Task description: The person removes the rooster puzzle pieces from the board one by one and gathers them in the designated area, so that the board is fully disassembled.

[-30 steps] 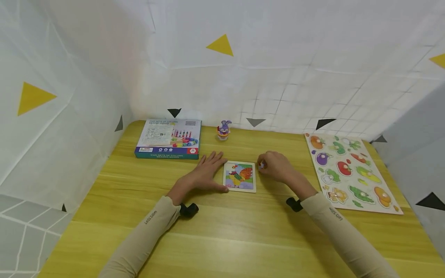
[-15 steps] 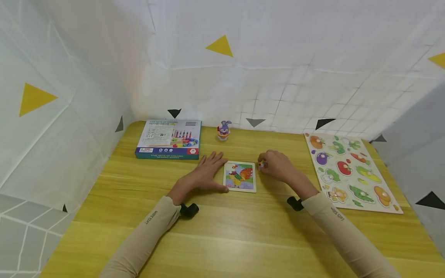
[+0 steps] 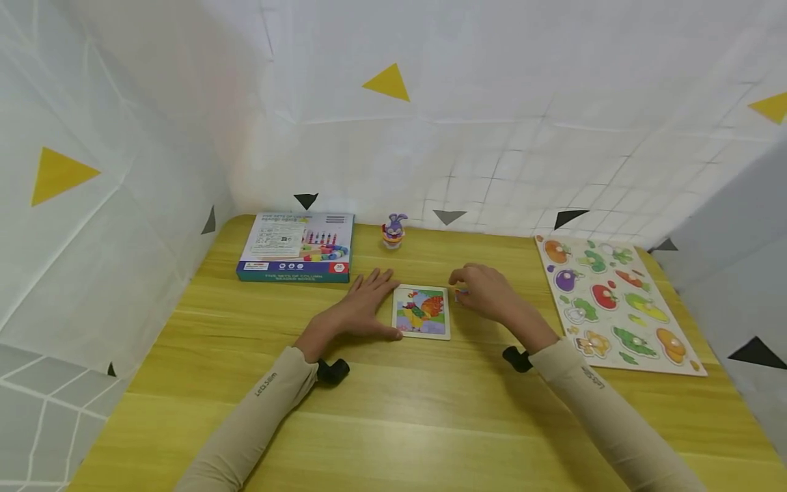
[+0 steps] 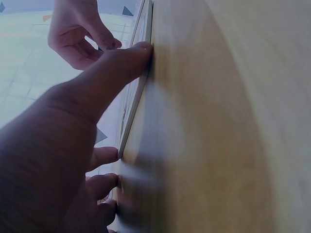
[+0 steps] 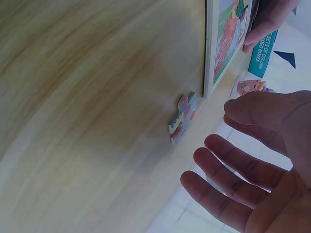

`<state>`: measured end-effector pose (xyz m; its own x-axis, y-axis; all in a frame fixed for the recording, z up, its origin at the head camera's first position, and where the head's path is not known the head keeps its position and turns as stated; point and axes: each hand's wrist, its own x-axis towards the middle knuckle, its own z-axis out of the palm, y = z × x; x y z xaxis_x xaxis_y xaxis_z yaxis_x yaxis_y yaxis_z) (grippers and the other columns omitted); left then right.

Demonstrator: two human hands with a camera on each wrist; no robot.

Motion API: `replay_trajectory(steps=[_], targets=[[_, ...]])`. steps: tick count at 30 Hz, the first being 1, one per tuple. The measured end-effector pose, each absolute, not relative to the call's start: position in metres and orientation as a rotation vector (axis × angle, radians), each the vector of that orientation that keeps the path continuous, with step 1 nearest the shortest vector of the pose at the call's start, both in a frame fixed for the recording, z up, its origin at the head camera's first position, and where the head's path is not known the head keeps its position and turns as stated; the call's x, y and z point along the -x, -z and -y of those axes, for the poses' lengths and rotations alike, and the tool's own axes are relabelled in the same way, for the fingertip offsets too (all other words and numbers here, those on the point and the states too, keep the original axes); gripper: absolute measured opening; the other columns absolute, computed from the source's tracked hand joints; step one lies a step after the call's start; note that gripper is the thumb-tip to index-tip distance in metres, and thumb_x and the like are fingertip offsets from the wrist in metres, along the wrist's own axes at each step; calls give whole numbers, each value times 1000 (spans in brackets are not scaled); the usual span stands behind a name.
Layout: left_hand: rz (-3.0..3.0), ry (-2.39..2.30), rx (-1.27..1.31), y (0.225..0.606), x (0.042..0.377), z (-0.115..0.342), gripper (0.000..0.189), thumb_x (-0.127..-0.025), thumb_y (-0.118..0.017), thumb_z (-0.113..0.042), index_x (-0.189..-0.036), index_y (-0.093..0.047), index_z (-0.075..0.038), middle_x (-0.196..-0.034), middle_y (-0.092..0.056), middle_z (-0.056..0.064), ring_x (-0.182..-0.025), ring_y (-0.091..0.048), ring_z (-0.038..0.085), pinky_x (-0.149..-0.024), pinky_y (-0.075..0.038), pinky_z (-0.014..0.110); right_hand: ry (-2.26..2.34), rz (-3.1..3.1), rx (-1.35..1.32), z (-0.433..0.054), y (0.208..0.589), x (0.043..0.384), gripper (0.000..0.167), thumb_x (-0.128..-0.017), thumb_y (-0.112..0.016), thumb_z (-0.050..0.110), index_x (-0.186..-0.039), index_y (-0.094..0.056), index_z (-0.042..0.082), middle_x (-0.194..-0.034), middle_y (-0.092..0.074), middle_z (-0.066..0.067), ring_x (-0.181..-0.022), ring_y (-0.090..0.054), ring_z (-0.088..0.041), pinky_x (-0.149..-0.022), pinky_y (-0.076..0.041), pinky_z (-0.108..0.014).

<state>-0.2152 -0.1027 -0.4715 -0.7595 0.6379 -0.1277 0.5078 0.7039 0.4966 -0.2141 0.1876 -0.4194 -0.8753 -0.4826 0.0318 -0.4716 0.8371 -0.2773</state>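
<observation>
A small square jigsaw puzzle [image 3: 421,312] with a colourful bird picture and a pale frame lies flat on the table. My left hand [image 3: 359,309] is spread beside it, with thumb and index finger touching the frame's left corners. In the left wrist view the thumb [image 4: 116,63] rests along the frame's edge. Just right of the puzzle, a loose jigsaw piece [image 5: 183,116] lies on the wood. My right hand [image 3: 486,292] hovers by that piece; the right wrist view shows its fingers [image 5: 233,172] loosely bent, apart from the piece and holding nothing.
A flat toy box [image 3: 298,247] lies at the back left. Near the back edge stands a purple rabbit figure [image 3: 394,231]. A vegetable peg board [image 3: 621,304] covers the right side of the wooden table [image 3: 393,424]. White cloth walls rise behind and beside.
My right fingers have come away from the loose piece, rising slightly from where they were on it. The left hand and the puzzle stay put.
</observation>
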Motion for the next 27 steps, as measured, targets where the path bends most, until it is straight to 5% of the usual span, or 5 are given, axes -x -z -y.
replay_trajectory(steps=[27], targets=[[-2634, -630, -903, 470, 214, 102, 108, -78, -74, -66, -160, -25, -14, -168, -5, 8, -153, 5, 29, -120, 6, 51, 459, -2893, 810, -148, 416, 217, 24, -88, -74, 6, -113, -74, 3, -111, -70, -13, -105, -65, -30, -90, -54, -46]])
